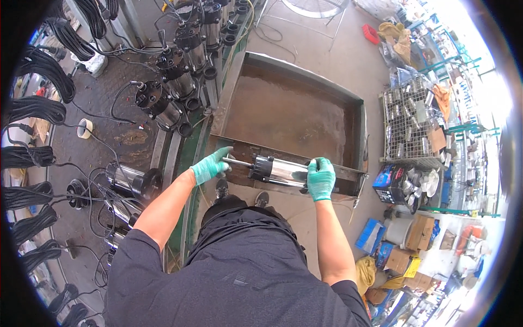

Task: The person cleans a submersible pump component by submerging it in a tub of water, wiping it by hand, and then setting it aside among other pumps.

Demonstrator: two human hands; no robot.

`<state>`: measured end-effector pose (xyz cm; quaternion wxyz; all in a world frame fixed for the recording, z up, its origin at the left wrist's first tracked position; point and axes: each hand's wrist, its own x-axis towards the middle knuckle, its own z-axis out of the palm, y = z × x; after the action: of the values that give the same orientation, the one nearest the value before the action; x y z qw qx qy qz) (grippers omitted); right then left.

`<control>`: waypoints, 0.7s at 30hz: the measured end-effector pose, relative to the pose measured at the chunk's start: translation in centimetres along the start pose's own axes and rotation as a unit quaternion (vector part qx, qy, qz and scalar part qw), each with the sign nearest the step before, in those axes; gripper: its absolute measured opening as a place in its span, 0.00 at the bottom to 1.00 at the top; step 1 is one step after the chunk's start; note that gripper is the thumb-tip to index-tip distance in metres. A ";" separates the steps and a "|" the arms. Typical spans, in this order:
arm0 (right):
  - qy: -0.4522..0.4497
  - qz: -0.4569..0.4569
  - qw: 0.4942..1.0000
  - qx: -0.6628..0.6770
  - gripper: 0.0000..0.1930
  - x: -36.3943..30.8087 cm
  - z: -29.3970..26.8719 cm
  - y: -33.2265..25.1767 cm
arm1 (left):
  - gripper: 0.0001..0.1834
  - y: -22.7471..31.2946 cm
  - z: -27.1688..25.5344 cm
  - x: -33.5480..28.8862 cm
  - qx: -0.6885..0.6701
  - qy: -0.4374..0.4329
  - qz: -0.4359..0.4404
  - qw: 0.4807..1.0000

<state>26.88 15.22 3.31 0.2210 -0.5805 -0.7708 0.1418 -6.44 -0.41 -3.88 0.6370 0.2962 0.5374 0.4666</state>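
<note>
Between my hands lies a submersible pump motor (282,170), a silver cylinder with a black end and a thin metal shaft pointing left. It is level, over the near side of a water tank (357,139). My left hand (211,165), in a green glove, is closed at the tip of the shaft. My right hand (321,179), gloved alike, wraps round the right end of the cylinder and hides part of it.
Brown water (289,111) fills the tank. Several finished-looking pumps (158,106) stand left of it. Coiled black cables (32,158) hang at the far left. A wire basket (406,125) of metal parts stands right, with cardboard boxes (419,231) nearer.
</note>
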 end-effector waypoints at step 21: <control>0.039 -0.035 0.999 0.005 0.06 -0.1 0.1 0.3 | 0.18 1.1 -2.0 2.5 0.521 -0.063 0.104 0.845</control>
<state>27.11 15.21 3.10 0.2582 -0.5571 -0.7808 0.1152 -8.72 2.06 -4.45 0.3690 0.6672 0.6264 0.1622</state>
